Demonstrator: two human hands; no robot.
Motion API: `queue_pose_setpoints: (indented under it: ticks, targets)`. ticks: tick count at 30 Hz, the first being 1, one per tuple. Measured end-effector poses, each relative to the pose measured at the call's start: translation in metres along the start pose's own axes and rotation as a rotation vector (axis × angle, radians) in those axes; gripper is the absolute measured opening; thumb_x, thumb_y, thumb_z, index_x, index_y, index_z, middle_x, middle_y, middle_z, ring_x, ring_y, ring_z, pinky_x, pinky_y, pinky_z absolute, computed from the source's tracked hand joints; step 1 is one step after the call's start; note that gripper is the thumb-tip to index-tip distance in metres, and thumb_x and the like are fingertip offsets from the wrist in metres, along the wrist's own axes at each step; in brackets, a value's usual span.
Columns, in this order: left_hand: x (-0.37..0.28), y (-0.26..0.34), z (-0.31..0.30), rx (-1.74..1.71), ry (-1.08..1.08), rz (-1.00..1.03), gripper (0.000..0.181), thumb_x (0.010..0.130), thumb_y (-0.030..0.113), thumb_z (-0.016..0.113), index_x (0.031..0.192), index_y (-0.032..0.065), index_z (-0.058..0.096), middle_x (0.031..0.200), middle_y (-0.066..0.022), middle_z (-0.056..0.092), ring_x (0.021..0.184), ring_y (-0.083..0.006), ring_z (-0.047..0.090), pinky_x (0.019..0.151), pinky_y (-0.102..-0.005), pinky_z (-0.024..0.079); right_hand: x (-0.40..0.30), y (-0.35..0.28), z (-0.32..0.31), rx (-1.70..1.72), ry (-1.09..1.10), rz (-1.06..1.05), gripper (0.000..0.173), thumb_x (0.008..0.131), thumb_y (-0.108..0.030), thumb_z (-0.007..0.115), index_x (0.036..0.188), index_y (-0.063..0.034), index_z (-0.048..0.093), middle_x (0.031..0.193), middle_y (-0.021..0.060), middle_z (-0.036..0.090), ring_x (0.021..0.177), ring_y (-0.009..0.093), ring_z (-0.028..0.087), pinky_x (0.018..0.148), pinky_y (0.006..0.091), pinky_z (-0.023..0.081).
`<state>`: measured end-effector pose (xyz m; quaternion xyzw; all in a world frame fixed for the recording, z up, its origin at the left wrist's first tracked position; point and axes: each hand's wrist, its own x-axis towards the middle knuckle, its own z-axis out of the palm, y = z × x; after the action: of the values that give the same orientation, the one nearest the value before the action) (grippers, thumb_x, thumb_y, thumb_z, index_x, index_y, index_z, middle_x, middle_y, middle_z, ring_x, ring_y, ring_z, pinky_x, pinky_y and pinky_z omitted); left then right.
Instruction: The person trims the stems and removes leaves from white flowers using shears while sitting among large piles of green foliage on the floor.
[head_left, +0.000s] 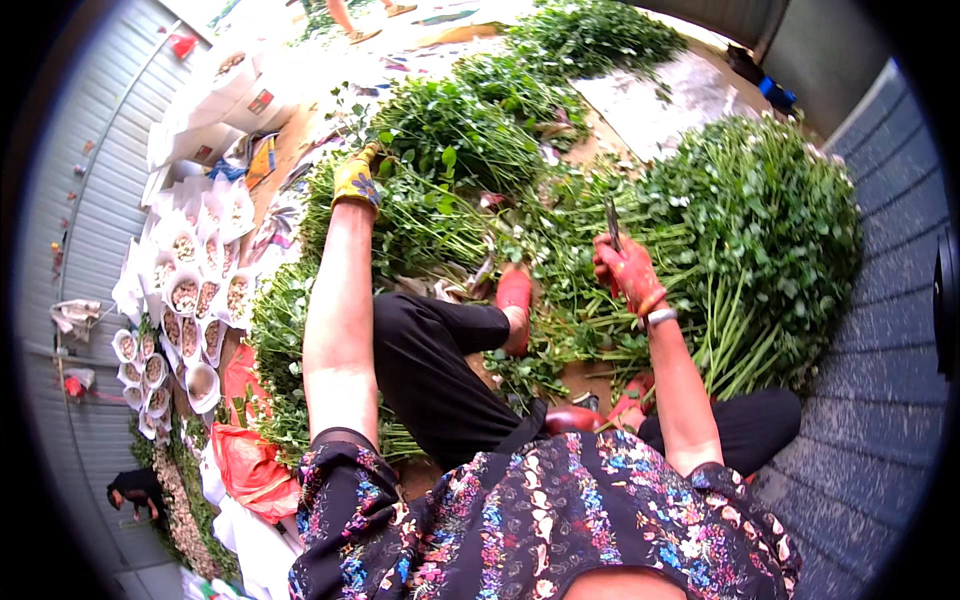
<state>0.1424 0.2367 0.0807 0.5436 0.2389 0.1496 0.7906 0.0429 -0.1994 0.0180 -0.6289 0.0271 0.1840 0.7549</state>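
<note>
My left hand, in a yellow glove with a purple flower print, reaches forward to the left edge of a pile of leafy green stems. A leafy sprig rises beside its fingertips; whether the fingers grip it is hard to tell. My right hand, in a red glove, is closed around pruning shears, their tip pointing away from me. Right of that hand leans a large heap of cut flower stems with small pale blooms at its outer edge. Loose leaves and stems lie between my feet.
Paper-wrapped bunches of flowers stand along the left. A black dog is at lower left. Red plastic sheeting lies by my left side. Blue corrugated wall borders the right. A person's legs show at the top.
</note>
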Motion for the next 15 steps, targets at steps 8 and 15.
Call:
queue_pose_setpoints:
  ticks: [8,15]
  targets:
    - [0.097,-0.068,-0.07,0.067,0.122,0.014,0.013,0.085,0.007,0.065,0.088,0.0014,0.054,0.079,-0.0075,0.062,0.067,-0.0228,0.064,0.062,-0.0325,0.054,-0.001,0.069,0.002,-0.161,0.057,0.164,0.023,0.086,-0.021,0.058,0.102,-0.005,0.057,0.077,0.0032,0.061,0.06,0.01,0.058,0.05,0.0231,0.043]
    - [0.184,-0.156,-0.033,-0.083,0.189,-0.041,0.012,0.084,0.001,0.065,0.092,-0.0016,0.057,0.082,-0.0098,0.064,0.073,-0.0213,0.065,0.069,-0.0353,0.057,0.008,0.102,-0.003,-0.111,0.135,0.4,0.024,0.087,-0.019,0.058,0.105,-0.0028,0.055,0.077,0.0047,0.061,0.06,0.01,0.058,0.048,0.0231,0.044]
